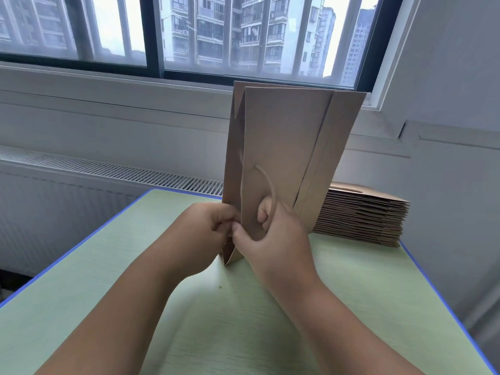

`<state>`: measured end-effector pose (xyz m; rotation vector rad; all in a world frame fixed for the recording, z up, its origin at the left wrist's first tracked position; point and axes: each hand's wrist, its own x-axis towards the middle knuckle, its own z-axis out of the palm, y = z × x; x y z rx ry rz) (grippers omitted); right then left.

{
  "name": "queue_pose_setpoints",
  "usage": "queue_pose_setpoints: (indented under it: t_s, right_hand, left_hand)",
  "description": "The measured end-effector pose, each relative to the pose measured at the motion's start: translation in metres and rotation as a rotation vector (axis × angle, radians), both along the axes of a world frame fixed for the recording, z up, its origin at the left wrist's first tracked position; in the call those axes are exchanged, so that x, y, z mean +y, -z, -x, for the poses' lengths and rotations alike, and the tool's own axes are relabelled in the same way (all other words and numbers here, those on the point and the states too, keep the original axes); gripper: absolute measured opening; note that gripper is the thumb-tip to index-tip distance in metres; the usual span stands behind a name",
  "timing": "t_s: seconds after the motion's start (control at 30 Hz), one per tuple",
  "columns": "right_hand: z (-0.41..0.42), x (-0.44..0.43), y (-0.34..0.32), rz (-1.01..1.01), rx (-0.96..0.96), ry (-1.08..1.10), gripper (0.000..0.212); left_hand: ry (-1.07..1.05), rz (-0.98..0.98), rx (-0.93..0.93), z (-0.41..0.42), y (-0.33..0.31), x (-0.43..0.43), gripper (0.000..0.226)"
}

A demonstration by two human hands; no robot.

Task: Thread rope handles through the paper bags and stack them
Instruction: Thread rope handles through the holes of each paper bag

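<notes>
Head view, read from left to right. A white slatted vent grille (108, 169) runs along the wall under a dark-framed window (151, 36). In front of it lies the pale green wood-grain surface with a blue edge (81, 307). The left hand (208, 228) reaches in from below. Its fingers (221, 219) are curled and pinch the near left edge of a flat-folded brown paper bag (286, 136). The bag stands upright above the middle of the surface, its lower left corner reaching down to it; whether that corner touches cannot be told. A twisted tan rope handle (271, 189) leaves a hole in the front panel and curves down into the right hand (276, 239). A short stretch of cord also shows at the rear panel, near the left edge. The right hand grips the lower part of the bag. One of its fingers (261, 212) presses on the front panel where the rope crosses it, and another meets the left hand's fingertips at the bag's edge. At the far right, a stack of flat brown paper bags (362, 217) lies on the back corner of the surface, behind the held bag and near the wall.
</notes>
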<state>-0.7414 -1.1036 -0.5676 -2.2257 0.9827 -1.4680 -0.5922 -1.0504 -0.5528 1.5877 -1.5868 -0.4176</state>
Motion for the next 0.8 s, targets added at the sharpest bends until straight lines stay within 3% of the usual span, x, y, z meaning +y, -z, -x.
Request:
queue_pose_setpoints:
  t_s: [0.5, 0.8]
  right_hand:
    - [-0.001, 0.003, -0.001, -0.058, -0.007, -0.007, 0.039]
    - [-0.003, 0.003, -0.001, -0.080, -0.023, -0.035, 0.035]
  left_hand:
    - [-0.104, 0.318, 0.588, 0.011, -0.016, -0.002, 0.030]
    - [-0.060, 0.442, 0.610, 0.020, -0.016, 0.002, 0.026]
